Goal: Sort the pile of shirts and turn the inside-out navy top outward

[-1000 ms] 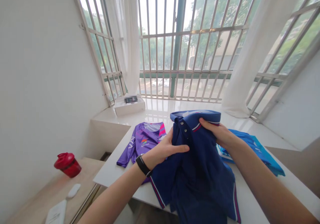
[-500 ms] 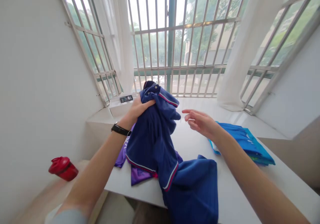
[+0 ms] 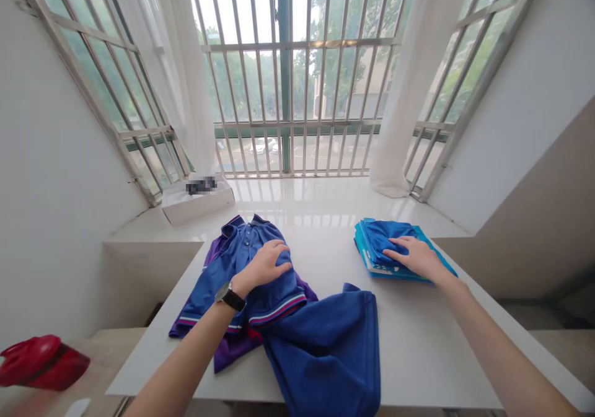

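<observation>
Navy shirt lies over a purple shirt on the table, so I'd smooth lightly with my left hand, spread loose on its front, my right hand unclenched on the blue pile.

"Can you read any lettering here?"
"None. The folded blue stack carries white marks along its near left side, but they're too small and blurred to make out."
"And the blue polo shirt?"
"Stripes and buttons, no legible word or number."
"What about the dark object on the white box?"
"Pixelated over, so unreadable."
"The wristwatch?"
"Its dial is too small to read."
"Any plate on the white car outside?"
"Too tiny to tell."
</observation>
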A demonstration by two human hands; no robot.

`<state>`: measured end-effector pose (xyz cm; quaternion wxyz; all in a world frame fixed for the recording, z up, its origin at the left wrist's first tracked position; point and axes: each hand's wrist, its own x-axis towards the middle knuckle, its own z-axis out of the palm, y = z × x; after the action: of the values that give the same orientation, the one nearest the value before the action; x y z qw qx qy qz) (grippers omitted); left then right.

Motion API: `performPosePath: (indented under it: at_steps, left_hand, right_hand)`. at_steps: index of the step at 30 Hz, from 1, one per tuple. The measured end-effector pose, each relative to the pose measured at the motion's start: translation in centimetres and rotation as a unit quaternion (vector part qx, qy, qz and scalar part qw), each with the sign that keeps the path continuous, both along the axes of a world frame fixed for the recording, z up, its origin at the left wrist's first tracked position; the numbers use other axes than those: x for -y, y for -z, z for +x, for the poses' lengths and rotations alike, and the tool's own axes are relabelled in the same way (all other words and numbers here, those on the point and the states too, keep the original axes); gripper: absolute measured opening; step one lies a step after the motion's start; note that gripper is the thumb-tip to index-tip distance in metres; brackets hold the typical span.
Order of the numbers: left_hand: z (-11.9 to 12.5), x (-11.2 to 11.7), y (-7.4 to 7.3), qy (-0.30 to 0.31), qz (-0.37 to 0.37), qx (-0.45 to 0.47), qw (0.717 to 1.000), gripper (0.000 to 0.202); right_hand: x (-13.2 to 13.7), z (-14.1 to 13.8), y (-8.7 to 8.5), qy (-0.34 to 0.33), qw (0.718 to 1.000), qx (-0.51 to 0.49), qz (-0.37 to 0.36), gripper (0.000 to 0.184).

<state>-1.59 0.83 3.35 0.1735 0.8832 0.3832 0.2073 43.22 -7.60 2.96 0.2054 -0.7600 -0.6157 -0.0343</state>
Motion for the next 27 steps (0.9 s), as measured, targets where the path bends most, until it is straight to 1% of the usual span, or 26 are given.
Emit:
performPosePath:
  at_steps: [2,4,6,7,8,9,10,11,12,13,14,15,16,17,18,19,21,22,24,27]
  left_hand:
    - [2.1,0.7,-0.1,0.064,-0.028,0.017,0.997,0.041]
    - [3.8,1.2,0.0,0.100,-0.075,0.024,0.992,0.039]
    - [4.8,1.5,0.6,0.119,-0.148,0.023,0.982,0.039]
    - [5.1,1.6,0.9,0.121,-0.180,0.024,0.976,0.038]
    - [5.3,1.7,1.3,0.118,-0.207,0.033,0.971,0.038]
    - [5.3,1.8,1.6,0.113,-0.228,0.047,0.966,0.037]
    - [5.3,1.9,1.8,0.107,-0.246,0.068,0.961,0.037]
    - [5.2,1.9,2.0,0.102,-0.268,0.094,0.953,0.037]
    - [5.1,1.9,2.1,0.098,-0.296,0.122,0.942,0.039]
    - [4.9,2.0,2.1,0.094,-0.327,0.152,0.928,0.041]
    - [4.7,1.9,2.1,0.091,-0.356,0.185,0.911,0.043]
    - [4.5,1.9,2.1,0.090,-0.381,0.219,0.894,0.046]
    - [4.3,1.8,2.1,0.092,-0.402,0.256,0.874,0.049]
    - [4.1,1.7,2.1,0.099,-0.422,0.296,0.851,0.052]
    - [3.9,1.6,2.3,0.107,-0.443,0.337,0.824,0.054]
    - [3.7,1.5,2.5,0.112,-0.464,0.374,0.795,0.055]
    - [3.4,1.2,3.0,0.099,-0.507,0.428,0.741,0.050]
    - [3.3,1.0,3.3,0.082,-0.521,0.449,0.721,0.045]
    - [3.2,0.7,3.7,0.051,-0.525,0.489,0.695,0.033]
    - [3.3,0.4,4.1,0.026,-0.495,0.562,0.662,0.029]
  right_hand:
    - [0.3,-0.3,0.5,-0.014,1.000,-0.012,0.011,0.044]
    - [0.6,-0.8,0.7,-0.018,0.999,-0.025,0.033,0.041]
    - [0.7,-1.3,0.6,-0.005,0.996,-0.054,0.068,0.038]
    - [0.8,-1.6,0.3,0.012,0.992,-0.083,0.094,0.036]
    - [0.8,-2.0,0.0,0.037,0.984,-0.123,0.126,0.035]
    - [0.7,-2.5,-0.5,0.063,0.969,-0.174,0.162,0.035]
    - [0.7,-3.3,-1.2,0.079,0.948,-0.236,0.200,0.035]
    - [0.6,-4.4,-2.1,0.081,0.920,-0.303,0.234,0.035]
    - [0.4,-5.8,-3.1,0.062,0.887,-0.375,0.262,0.035]
    - [0.3,-7.4,-4.1,0.020,0.850,-0.444,0.281,0.034]
    - [0.0,-9.2,-5.1,-0.026,0.811,-0.508,0.288,0.034]
    - [-0.2,-11.2,-5.9,-0.068,0.778,-0.559,0.279,0.033]
    - [-0.4,-13.1,-6.6,-0.095,0.753,-0.595,0.266,0.033]
    - [-0.7,-15.1,-7.0,-0.114,0.735,-0.619,0.250,0.033]
    - [-0.9,-16.8,-7.1,-0.131,0.729,-0.633,0.228,0.033]
    - [-1.1,-18.4,-6.9,-0.151,0.734,-0.632,0.198,0.032]
    - [-1.5,-20.7,-5.6,-0.194,0.766,-0.598,0.133,0.030]
    - [-1.7,-21.4,-4.7,-0.213,0.783,-0.575,0.103,0.030]
    - [-2.0,-22.1,-2.7,-0.238,0.804,-0.542,0.060,0.031]
    - [-2.5,-22.0,0.0,-0.247,0.810,-0.531,0.027,0.034]
